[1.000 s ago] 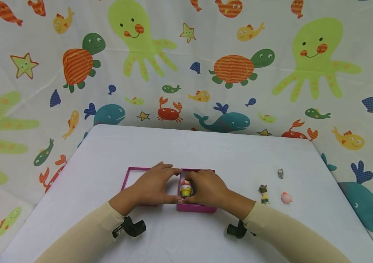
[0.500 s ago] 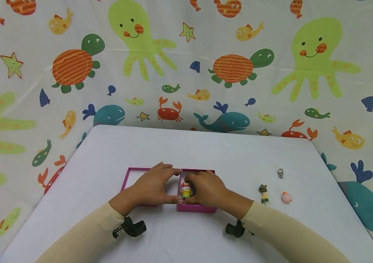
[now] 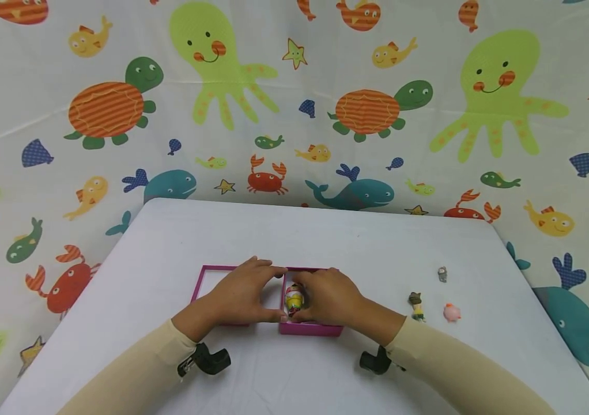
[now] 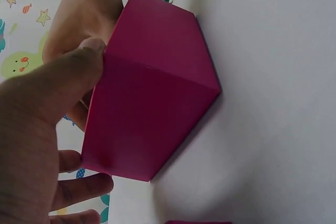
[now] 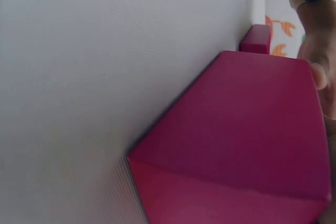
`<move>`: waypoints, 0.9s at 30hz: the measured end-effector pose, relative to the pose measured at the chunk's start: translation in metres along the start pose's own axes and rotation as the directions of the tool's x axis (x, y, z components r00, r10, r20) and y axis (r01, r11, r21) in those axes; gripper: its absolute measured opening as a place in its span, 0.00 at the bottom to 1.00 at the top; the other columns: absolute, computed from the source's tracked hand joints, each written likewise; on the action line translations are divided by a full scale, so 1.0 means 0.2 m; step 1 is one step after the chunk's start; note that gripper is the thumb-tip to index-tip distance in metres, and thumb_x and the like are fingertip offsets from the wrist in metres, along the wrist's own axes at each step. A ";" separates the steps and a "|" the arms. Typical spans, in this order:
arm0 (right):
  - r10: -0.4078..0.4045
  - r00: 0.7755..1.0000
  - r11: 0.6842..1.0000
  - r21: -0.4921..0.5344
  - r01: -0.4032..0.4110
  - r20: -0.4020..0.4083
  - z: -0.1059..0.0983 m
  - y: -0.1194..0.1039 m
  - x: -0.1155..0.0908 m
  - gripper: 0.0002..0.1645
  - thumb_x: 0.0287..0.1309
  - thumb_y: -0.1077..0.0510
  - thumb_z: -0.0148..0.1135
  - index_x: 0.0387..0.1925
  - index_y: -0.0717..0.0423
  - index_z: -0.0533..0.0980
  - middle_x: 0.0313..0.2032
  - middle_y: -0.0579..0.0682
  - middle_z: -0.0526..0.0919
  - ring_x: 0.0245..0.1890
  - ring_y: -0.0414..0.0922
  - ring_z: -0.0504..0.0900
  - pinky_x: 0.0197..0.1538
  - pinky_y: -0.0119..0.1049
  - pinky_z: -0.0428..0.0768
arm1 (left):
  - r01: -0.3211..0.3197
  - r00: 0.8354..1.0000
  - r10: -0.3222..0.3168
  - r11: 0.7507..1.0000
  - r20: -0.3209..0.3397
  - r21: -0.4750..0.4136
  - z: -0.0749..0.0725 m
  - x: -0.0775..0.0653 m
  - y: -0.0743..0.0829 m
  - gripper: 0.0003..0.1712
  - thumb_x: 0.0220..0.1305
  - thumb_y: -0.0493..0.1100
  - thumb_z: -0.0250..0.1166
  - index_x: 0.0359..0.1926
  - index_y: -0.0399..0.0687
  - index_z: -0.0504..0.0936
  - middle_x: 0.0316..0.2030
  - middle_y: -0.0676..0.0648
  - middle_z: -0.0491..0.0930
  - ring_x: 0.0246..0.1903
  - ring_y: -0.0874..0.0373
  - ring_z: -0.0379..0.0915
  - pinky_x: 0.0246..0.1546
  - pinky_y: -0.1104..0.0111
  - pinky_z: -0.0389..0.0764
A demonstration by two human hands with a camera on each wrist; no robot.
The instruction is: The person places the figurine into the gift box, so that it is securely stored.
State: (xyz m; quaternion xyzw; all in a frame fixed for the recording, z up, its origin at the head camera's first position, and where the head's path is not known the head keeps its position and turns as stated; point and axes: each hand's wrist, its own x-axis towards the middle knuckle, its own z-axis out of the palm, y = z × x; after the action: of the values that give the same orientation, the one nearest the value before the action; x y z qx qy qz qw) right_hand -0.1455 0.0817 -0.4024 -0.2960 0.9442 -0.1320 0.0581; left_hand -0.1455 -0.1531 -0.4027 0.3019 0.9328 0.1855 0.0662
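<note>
A magenta box (image 3: 311, 329) with a pale inside stands at the middle of the table. My left hand (image 3: 245, 291) holds its left side, the thumb at the near corner and fingertips at the far one. In the left wrist view, that thumb (image 4: 93, 48) presses on the box's rim. My right hand (image 3: 333, 297) reaches inside, thumb and index finger pinching a small yellow-and-red toy figurine (image 3: 294, 298) between them. The figurine lies by the left wall. In the right wrist view, the box's outer wall (image 5: 247, 124) hides most of the right hand.
A matching shallow tray or lid (image 3: 198, 282) lies left of the box, partly under my left forearm. On the right lie a brown-and-yellow figurine (image 3: 416, 306), a pink round figurine (image 3: 452, 312) and a grey figurine (image 3: 442, 274). A sea-animal curtain (image 3: 294, 127) hangs behind the table.
The figurine has tilted slightly and shifted a little in my right fingers. My left hand and the box stay where they were. The curtain's left side has shifted leftward.
</note>
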 end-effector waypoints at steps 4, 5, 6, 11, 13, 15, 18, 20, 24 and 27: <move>0.012 1.000 1.000 0.027 -0.012 0.001 -0.02 0.02 -0.01 0.49 0.40 0.30 0.81 0.64 0.45 0.78 0.46 0.41 0.87 0.46 0.43 0.85 0.54 0.48 0.81 | -0.006 1.000 0.006 1.000 0.000 -0.007 0.00 0.00 0.00 0.55 0.48 0.77 0.72 0.71 0.53 0.74 0.62 0.53 0.78 0.72 0.46 0.60 0.74 0.48 0.56; 0.020 1.000 0.999 0.034 -0.020 0.002 -0.03 0.03 -0.02 0.49 0.41 0.31 0.81 0.64 0.45 0.78 0.47 0.42 0.88 0.47 0.44 0.85 0.55 0.48 0.80 | -0.008 1.000 0.008 1.000 -0.001 -0.006 0.00 0.00 0.00 0.55 0.48 0.77 0.72 0.70 0.53 0.74 0.62 0.53 0.79 0.72 0.46 0.61 0.74 0.48 0.56; 0.026 1.000 0.999 0.038 -0.026 0.000 -0.04 0.03 -0.02 0.49 0.41 0.31 0.81 0.63 0.45 0.79 0.48 0.42 0.88 0.47 0.45 0.85 0.55 0.48 0.80 | -0.010 1.000 0.010 1.000 -0.001 -0.005 0.00 0.00 0.00 0.55 0.48 0.77 0.72 0.70 0.52 0.74 0.62 0.53 0.79 0.72 0.47 0.61 0.74 0.48 0.56; 0.061 0.998 0.996 0.061 -0.061 -0.006 -0.09 0.05 -0.05 0.47 0.42 0.33 0.82 0.63 0.46 0.79 0.50 0.45 0.87 0.49 0.48 0.84 0.53 0.48 0.82 | -0.006 1.000 0.006 1.000 -0.001 0.017 0.01 0.01 -0.02 0.55 0.47 0.78 0.71 0.71 0.54 0.74 0.61 0.55 0.79 0.71 0.48 0.61 0.74 0.48 0.57; 0.072 0.997 0.995 0.074 -0.072 -0.005 -0.11 0.06 -0.06 0.47 0.42 0.33 0.82 0.63 0.46 0.79 0.50 0.46 0.87 0.49 0.48 0.84 0.51 0.48 0.83 | -0.002 1.000 0.002 1.000 -0.001 0.022 0.01 0.01 -0.02 0.55 0.47 0.79 0.71 0.71 0.55 0.74 0.61 0.56 0.79 0.71 0.48 0.61 0.73 0.48 0.57; 0.081 0.997 0.993 0.084 -0.080 -0.006 -0.12 0.07 -0.07 0.47 0.42 0.33 0.82 0.63 0.46 0.79 0.51 0.46 0.87 0.49 0.48 0.84 0.50 0.47 0.83 | -0.002 1.000 0.002 1.000 0.002 0.024 0.01 0.02 -0.02 0.56 0.47 0.79 0.70 0.71 0.55 0.73 0.61 0.56 0.79 0.72 0.48 0.61 0.73 0.48 0.57; 0.103 0.995 0.991 0.089 -0.102 -0.008 -0.14 0.09 -0.08 0.46 0.41 0.33 0.82 0.63 0.45 0.79 0.51 0.46 0.87 0.50 0.48 0.83 0.50 0.47 0.84 | 0.004 1.000 -0.004 1.000 0.007 0.025 0.00 0.02 -0.01 0.56 0.47 0.79 0.70 0.71 0.55 0.73 0.61 0.56 0.78 0.72 0.49 0.60 0.73 0.48 0.57; 0.120 0.993 0.989 0.090 -0.118 -0.009 -0.15 0.09 -0.09 0.46 0.41 0.34 0.82 0.63 0.45 0.79 0.52 0.46 0.87 0.52 0.49 0.83 0.50 0.49 0.84 | 0.008 1.000 -0.009 1.000 0.011 0.026 0.00 0.02 -0.01 0.56 0.47 0.79 0.71 0.72 0.55 0.73 0.62 0.56 0.78 0.72 0.49 0.60 0.73 0.48 0.57; 0.141 0.990 0.987 0.086 -0.139 -0.016 -0.18 0.11 -0.11 0.46 0.41 0.35 0.83 0.62 0.43 0.79 0.51 0.46 0.87 0.51 0.48 0.83 0.50 0.49 0.84 | 0.020 1.000 -0.020 0.999 0.015 0.030 0.01 0.02 -0.01 0.56 0.47 0.78 0.71 0.72 0.56 0.73 0.62 0.56 0.78 0.72 0.50 0.60 0.74 0.48 0.56; 0.140 0.990 0.986 0.093 -0.137 -0.027 -0.19 0.13 -0.13 0.45 0.41 0.35 0.83 0.62 0.43 0.80 0.50 0.45 0.87 0.50 0.46 0.83 0.49 0.48 0.84 | 0.023 1.000 -0.024 0.999 0.017 0.031 0.01 0.02 -0.01 0.56 0.47 0.78 0.71 0.72 0.56 0.73 0.62 0.56 0.78 0.72 0.50 0.60 0.74 0.49 0.56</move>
State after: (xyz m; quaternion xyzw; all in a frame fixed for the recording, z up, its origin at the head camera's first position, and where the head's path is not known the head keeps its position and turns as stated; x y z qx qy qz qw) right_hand -0.1453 0.1260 -0.3728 -0.2243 0.9564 -0.1753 0.0650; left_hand -0.1499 -0.1516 -0.4052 0.2935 0.9384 0.1677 0.0717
